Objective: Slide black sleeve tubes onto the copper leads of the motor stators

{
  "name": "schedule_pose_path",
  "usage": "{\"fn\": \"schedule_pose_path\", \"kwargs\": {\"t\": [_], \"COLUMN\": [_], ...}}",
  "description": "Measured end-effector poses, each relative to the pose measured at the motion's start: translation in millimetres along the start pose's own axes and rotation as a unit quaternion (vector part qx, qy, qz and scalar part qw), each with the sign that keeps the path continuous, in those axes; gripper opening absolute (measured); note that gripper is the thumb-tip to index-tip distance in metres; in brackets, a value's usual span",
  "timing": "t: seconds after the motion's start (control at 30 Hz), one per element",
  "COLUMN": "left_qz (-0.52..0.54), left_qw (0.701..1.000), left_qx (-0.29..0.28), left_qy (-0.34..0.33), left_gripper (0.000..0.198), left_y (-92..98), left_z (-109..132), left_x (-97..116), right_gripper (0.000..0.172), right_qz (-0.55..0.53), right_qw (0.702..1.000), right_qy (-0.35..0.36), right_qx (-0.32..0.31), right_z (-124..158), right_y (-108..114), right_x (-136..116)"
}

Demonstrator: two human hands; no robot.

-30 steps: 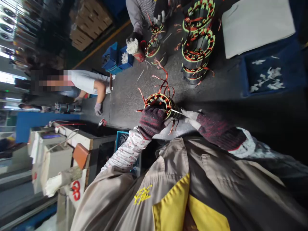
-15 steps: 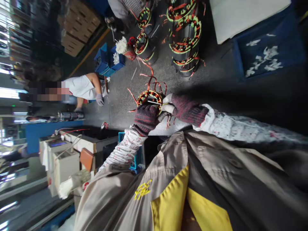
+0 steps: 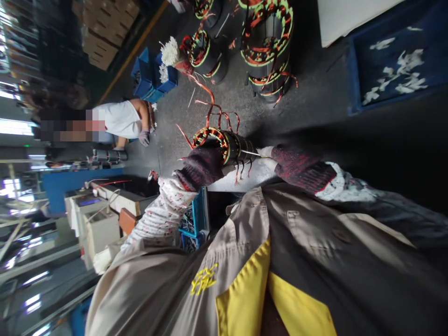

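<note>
A wire-wound motor stator (image 3: 241,144), a dark cylinder with orange-red windings and yellow-green insulation around its end, lies on its side in front of me. My gloved left hand (image 3: 205,163) grips its near-left rim; some fingers are hidden behind or inside it. Loose red lead wires (image 3: 224,114) rise from the far side, and short dark-red wire ends hang below. To the right of the stator, my gloved right hand (image 3: 280,158) pinches a thin metal rod (image 3: 250,153), whose tip points left at the stator's side.
Several other stators (image 3: 268,51) stand on the dark floor ahead. At the far right a blue tray (image 3: 353,88) holds white pieces. Blue bins (image 3: 142,77) and a bundle of white strips (image 3: 170,51) are at the back left. A co-worker (image 3: 121,119) in white sits left.
My right hand has drawn the rod rightward, from the stator's wound end to its side. The stator is now seen more from its side, and my left hand has shifted left.
</note>
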State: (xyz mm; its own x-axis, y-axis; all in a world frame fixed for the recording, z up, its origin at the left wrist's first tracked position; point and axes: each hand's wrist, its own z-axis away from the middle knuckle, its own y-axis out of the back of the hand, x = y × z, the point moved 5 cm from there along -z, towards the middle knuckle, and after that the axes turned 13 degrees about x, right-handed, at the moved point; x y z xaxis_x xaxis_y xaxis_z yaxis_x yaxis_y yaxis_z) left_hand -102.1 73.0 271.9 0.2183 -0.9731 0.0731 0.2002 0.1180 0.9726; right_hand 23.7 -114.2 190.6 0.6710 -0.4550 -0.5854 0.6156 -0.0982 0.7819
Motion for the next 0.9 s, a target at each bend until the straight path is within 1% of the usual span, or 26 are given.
{"fn": "schedule_pose_path", "kwargs": {"t": [0.07,0.13,0.23,0.33,0.4,0.43,0.5,0.53,0.57,0.63,0.67,0.7,0.77,0.83,0.9], "left_qz": [0.008,-0.002,-0.023,-0.032,-0.038,-0.041,-0.042,-0.037,-0.031,-0.023,-0.025,-0.03,-0.043,-0.048,-0.049], "left_qw": [0.999,0.997,0.993,0.992,0.991,0.991,0.991,0.992,0.993,0.993,0.993,0.993,0.991,0.992,0.995], "left_qx": [-0.036,-0.065,-0.092,-0.102,-0.104,-0.104,-0.102,-0.099,-0.095,-0.089,-0.088,-0.09,-0.097,-0.099,-0.083], "left_qy": [0.017,0.041,0.071,0.071,0.071,0.073,0.075,0.073,0.07,0.07,0.073,0.077,0.077,0.058,0.034], "left_gripper": [0.073,0.063,0.059,0.057,0.055,0.054,0.052,0.052,0.051,0.052,0.053,0.054,0.055,0.057,0.062], "left_y": [5.3,11.9,19.5,21.4,20.0,19.0,17.2,16.7,16.5,16.0,15.5,14.4,10.6,5.5,1.2], "left_z": [-1,0,1,-1,-3,-4,-4,-4,-4,-4,-4,-4,-5,-6,-8], "left_x": [4,9,15,19,18,16,13,11,10,6,4,1,-5,-11,-17], "right_gripper": [0.052,0.053,0.052,0.047,0.043,0.04,0.035,0.033,0.032,0.029,0.026,0.023,0.022,0.022,0.019], "right_qz": [0.032,0.045,0.069,0.083,0.029,-0.025,-0.131,-0.151,-0.141,-0.091,-0.088,-0.108,-0.181,-0.24,-0.279], "right_qw": [0.999,0.997,0.994,0.992,0.998,0.998,0.991,0.988,0.989,0.996,0.996,0.994,0.983,0.97,0.958], "right_qy": [0.023,0.044,0.074,0.081,0.048,0.026,-0.014,-0.021,-0.016,0.015,0.028,0.036,0.027,0.002,-0.012], "right_qx": [-0.027,-0.039,-0.036,-0.04,-0.042,-0.043,-0.038,-0.035,-0.03,-0.015,-0.01,-0.006,-0.005,-0.029,-0.064], "right_z": [-4,-7,-8,-13,-19,-22,-29,-33,-36,-42,-46,-50,-59,-67,-70], "right_y": [-1,0,8,15,16,15,12,11,11,11,11,11,9,2,-5], "right_x": [-2,-3,-6,-9,-6,-4,1,1,1,-6,-11,-17,-26,-30,-29]}}
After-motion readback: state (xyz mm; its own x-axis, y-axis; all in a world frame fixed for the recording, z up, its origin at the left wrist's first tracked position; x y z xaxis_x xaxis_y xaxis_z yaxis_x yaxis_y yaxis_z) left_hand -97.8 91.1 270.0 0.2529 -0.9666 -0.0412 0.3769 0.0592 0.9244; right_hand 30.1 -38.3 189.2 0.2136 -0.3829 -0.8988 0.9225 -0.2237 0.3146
